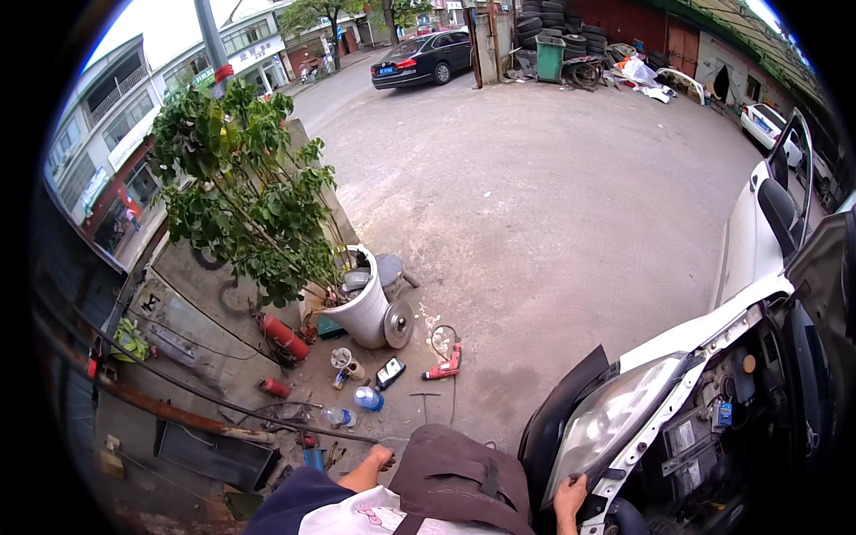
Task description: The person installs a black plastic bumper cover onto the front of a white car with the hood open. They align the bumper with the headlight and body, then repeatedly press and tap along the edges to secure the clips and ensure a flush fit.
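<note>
At the lower right, my right hand (569, 495) has its fingers curled round the near edge of the clear headlight (615, 412) on a white car (744, 245). The headlight sits at the car's front corner, beside a dark bumper piece (551, 406). My left hand (382, 457) hangs low at my left side, fingers curled; what is in it, if anything, is hidden. A thin dark rod or hose (343, 436) reaches close to that hand. A brown bag (456, 477) covers my front between both arms.
The open engine bay (704, 446) shows a battery. A red power drill (444, 364), a T-shaped tool (425, 398), a blue-capped bottle (368, 399) and a dark case (390, 373) lie ahead. A white planter (366, 312) and red extinguisher (283, 336) stand left.
</note>
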`<state>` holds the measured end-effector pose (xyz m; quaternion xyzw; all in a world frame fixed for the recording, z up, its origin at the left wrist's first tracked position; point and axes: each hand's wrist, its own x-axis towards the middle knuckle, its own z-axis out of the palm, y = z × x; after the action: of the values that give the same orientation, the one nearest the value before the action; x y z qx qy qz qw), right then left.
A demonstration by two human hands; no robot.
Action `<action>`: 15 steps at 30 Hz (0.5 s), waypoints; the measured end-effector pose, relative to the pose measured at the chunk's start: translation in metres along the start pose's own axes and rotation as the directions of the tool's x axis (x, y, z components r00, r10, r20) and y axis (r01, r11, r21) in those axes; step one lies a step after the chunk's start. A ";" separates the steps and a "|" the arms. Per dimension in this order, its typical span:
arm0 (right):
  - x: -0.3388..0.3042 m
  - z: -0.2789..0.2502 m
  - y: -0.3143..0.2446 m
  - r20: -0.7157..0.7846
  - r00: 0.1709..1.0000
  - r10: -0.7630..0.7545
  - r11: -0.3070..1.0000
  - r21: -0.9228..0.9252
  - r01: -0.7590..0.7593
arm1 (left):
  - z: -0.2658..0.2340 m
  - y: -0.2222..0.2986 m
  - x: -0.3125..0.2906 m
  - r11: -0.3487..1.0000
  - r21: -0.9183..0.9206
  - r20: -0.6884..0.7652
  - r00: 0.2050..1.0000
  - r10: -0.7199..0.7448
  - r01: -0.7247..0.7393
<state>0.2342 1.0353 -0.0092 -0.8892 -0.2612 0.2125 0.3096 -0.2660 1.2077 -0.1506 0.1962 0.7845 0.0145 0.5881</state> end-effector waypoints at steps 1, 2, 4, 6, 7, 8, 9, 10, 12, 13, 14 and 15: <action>0.001 0.004 0.009 -0.030 0.999 -0.020 1.000 -0.008 0.020 | -0.005 0.015 0.014 0.996 0.006 0.048 0.995 -0.091 0.090; 0.001 0.005 0.015 -0.059 0.998 0.008 1.000 0.029 -0.006 | 0.007 0.050 0.022 0.997 0.068 0.044 0.998 -0.050 0.047; -0.002 0.000 0.007 -0.075 0.992 0.098 0.993 0.067 -0.093 | 0.028 0.094 0.033 0.981 0.195 0.029 1.000 0.011 -0.016; -0.008 -0.004 -0.017 -0.079 0.984 0.157 0.987 0.039 -0.154 | 0.057 0.145 0.004 0.941 0.312 -0.001 0.990 0.139 -0.132; 0.002 -0.011 -0.037 -0.027 0.983 0.183 0.983 -0.022 -0.184 | 0.062 0.179 0.027 0.915 0.357 0.063 0.982 0.176 -0.187; 0.003 -0.006 -0.034 -0.050 0.985 0.165 0.985 -0.041 -0.168 | 0.087 0.220 0.026 0.887 0.401 0.101 0.973 0.207 -0.230; 0.010 -0.008 -0.036 -0.126 0.986 0.104 0.994 -0.022 -0.108 | 0.136 0.262 0.011 0.834 0.429 0.136 0.938 0.319 -0.346; 0.005 -0.010 -0.039 -0.112 0.982 0.152 0.982 -0.098 -0.164 | 0.172 0.295 -0.007 0.802 0.395 0.247 0.892 0.378 -0.449; 0.002 0.000 -0.035 -0.179 0.973 0.145 0.979 -0.117 -0.167 | 0.234 0.354 -0.040 0.674 0.486 0.378 0.830 0.411 -0.556; 0.007 0.004 -0.036 -0.197 0.967 0.162 0.976 -0.110 -0.186 | 0.267 0.386 -0.050 0.591 0.517 0.437 0.784 0.441 -0.620; 0.007 0.004 -0.037 -0.203 0.958 0.203 0.970 -0.096 -0.225 | 0.305 0.405 -0.069 0.562 0.468 0.507 0.728 0.463 -0.683; 0.006 0.003 -0.041 -0.210 0.948 0.239 0.962 -0.079 -0.260 | 0.340 0.421 -0.087 0.523 0.431 0.574 0.671 0.470 -0.735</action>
<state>0.2238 1.0677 0.0139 -0.9470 -0.1254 0.1461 0.2573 0.1921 1.4971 -0.0688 0.6454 0.4861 -0.0812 0.5836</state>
